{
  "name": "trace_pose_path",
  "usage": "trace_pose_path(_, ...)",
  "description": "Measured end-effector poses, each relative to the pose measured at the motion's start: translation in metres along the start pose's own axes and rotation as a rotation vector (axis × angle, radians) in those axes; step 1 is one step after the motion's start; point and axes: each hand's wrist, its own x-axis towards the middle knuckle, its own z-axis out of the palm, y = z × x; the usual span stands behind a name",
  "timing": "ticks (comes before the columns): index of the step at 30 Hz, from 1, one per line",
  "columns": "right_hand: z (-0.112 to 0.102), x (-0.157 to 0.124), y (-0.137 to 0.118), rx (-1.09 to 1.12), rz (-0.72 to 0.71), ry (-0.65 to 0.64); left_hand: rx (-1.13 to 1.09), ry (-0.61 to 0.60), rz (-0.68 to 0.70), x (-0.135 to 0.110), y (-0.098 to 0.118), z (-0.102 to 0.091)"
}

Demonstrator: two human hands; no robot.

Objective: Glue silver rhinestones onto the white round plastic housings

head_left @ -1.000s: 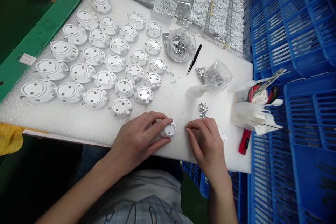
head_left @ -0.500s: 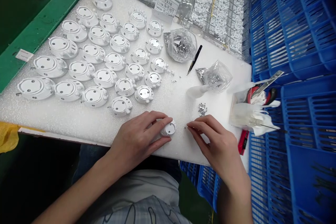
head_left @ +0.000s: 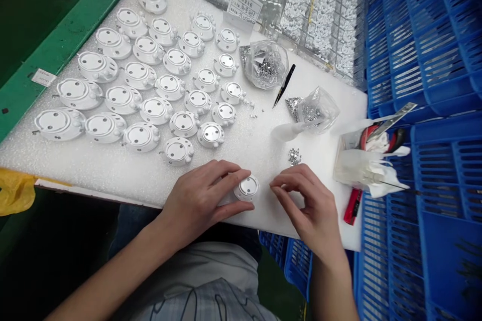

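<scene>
Left grip point(head_left: 199, 195): clamped on round white piece point(head_left: 247, 188) | right grip point(head_left: 307, 200): fingertips nearly together, any held bit too small to tell | risk: a careless nudge could scatter the loose silver stones point(head_left: 294, 156)

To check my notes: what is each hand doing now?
Left hand: holding a small round white housing with silver top.
Right hand: fingertips pinched, empty or not cannot be told.

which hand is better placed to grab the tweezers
Probably the right hand: it looks free and sits nearest the tweezers, while the left hand is holding the white round piece.
</scene>
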Motion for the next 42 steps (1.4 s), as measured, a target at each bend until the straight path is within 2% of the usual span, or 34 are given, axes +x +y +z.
trace_pose_path(3, 0.017, -0.006, -0.003, 0.337, 0.135, 0.115, -0.003, 0.013, 0.008, 0.001, 0.000, -0.001)
trace_pose_path(6, 0.026, -0.008, -0.006, 0.471, 0.200, 0.150, 0.012, 0.014, 0.015, 0.001, 0.001, -0.001)
trace_pose_path(15, 0.021, -0.004, -0.010, 0.446, 0.210, -0.003, 0.022, 0.015, 0.026, 0.002, 0.000, 0.000)
trace_pose_path(25, 0.020, 0.000, -0.012, 0.345, 0.169, 0.000, 0.020, 0.009, -0.004, 0.004, 0.002, 0.002)
trace_pose_path(31, 0.014, 0.002, -0.020, 0.123, 0.051, -0.011, 0.015, 0.004, -0.006, 0.003, 0.002, 0.000)
trace_pose_path(33, 0.012, 0.002, -0.022, 0.090, 0.055, -0.004, 0.011, 0.003, -0.005, 0.003, 0.002, -0.001)
trace_pose_path(38, 0.011, 0.006, -0.017, 0.283, 0.179, -0.046, 0.017, 0.006, -0.001, 0.004, 0.002, 0.001)
trace_pose_path(42, 0.012, 0.006, -0.008, 0.379, 0.173, -0.043, -0.004, 0.019, -0.012, 0.005, 0.001, 0.001)
